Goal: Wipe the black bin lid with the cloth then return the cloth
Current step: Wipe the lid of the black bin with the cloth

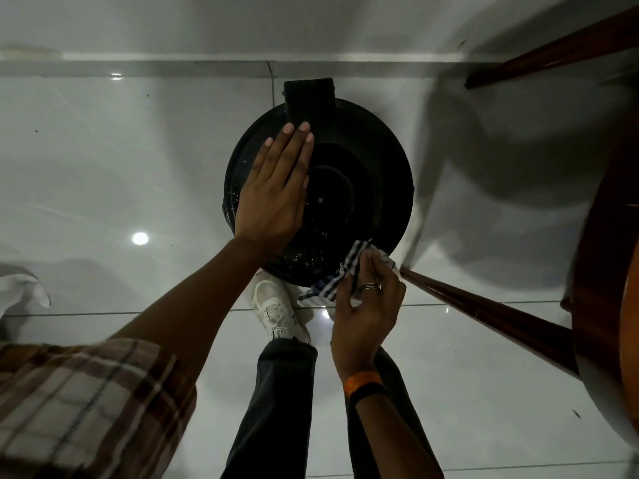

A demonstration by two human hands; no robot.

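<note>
A round black bin lid (363,188) sits on the bin in the middle of the view, speckled with pale specks along its left and near rim. My left hand (273,191) lies flat and open on the lid's left half, fingers pointing toward the hinge block (311,105) at the far side. My right hand (363,305) pinches a blue-and-white striped cloth (345,267) against the lid's near right edge. Part of the cloth hangs below the rim.
A wooden table (608,271) stands on the right; one leg (484,305) slants close to my right hand, another (553,50) at the far right. My white shoe (276,309) is under the bin's near edge. Glossy tiles (103,167) meet a wall behind; something white (24,288) lies left.
</note>
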